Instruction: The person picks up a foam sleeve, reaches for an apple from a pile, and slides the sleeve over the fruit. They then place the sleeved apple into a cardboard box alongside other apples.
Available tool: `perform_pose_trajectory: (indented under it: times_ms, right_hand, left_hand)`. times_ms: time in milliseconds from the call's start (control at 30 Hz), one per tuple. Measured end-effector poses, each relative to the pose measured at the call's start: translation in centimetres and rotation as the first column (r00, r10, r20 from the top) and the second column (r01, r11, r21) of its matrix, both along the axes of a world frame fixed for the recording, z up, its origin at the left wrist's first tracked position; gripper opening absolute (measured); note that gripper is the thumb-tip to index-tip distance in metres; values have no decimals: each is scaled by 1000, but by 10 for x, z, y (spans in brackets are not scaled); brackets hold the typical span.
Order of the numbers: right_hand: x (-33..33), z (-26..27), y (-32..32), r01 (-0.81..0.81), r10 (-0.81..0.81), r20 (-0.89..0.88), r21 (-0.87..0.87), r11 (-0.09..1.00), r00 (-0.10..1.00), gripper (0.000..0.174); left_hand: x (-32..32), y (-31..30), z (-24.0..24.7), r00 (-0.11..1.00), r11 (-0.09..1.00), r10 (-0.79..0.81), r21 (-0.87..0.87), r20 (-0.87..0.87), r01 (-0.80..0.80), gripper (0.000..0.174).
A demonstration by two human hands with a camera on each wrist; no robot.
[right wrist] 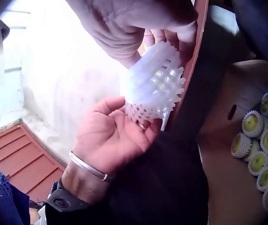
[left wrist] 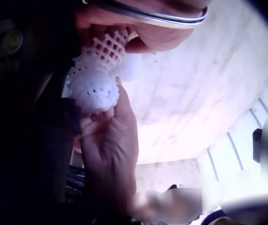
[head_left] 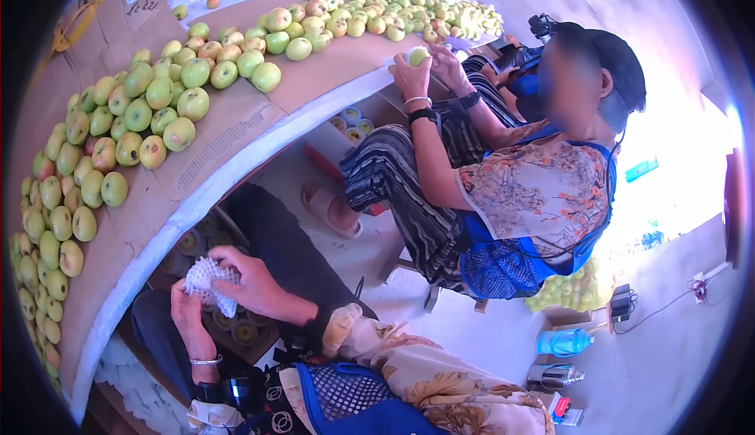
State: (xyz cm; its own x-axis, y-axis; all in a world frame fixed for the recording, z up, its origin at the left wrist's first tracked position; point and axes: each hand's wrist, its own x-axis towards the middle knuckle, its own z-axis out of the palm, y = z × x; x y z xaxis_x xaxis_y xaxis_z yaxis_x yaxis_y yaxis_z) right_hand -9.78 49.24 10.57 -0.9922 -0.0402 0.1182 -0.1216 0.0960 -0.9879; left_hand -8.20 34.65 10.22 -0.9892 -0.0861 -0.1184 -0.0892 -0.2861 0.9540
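A white foam net sleeve (head_left: 211,276) is held up between both hands over the lap, and yellow-green patches show through its mesh in the right wrist view. My left hand (head_left: 191,321), with a silver bangle, pinches the sleeve's near end between thumb and fingers. From the other side my right hand (head_left: 263,287) grips it with curled fingers and thumb. The left wrist view shows the mesh (left wrist: 108,49) stretched at one end and bunched at the other. Beside the knees, a cardboard box (right wrist: 218,154) holds several apples (right wrist: 258,163) in foam nets.
Loose green and reddish apples (head_left: 138,116) cover the cardboard-topped table (head_left: 228,148). Another person (head_left: 535,167) sits to the right, holding an apple (head_left: 417,56). A blue bottle (head_left: 565,342) and a metal flask (head_left: 554,375) stand on the floor behind.
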Motion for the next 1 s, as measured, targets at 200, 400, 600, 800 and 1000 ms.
perform_pose_trajectory:
  times_ms: [200,400,600,800,1000]
  right_hand:
    - [3,-10,-9,-120,114,-62,-106,987,991,26]
    - [-4,-19,1,-218,395,374,-434,874,839,25]
    - [-1,-16,5,46,646,433,-850,525,629,35]
    - [6,-32,-5,-59,645,355,-847,528,676,20]
    - [19,-18,-15,-142,626,320,-806,574,711,17]
  left_hand:
    - [0,-10,-27,952,959,161,-187,-261,-213,22]
    - [0,-11,-12,914,953,-3,-278,-405,-120,15]
    - [2,-2,-2,963,999,-9,43,-271,22,16]
    - [4,-7,-12,961,995,-21,-100,-277,-8,19]
    - [5,-4,-9,932,887,22,-424,-361,-185,27]
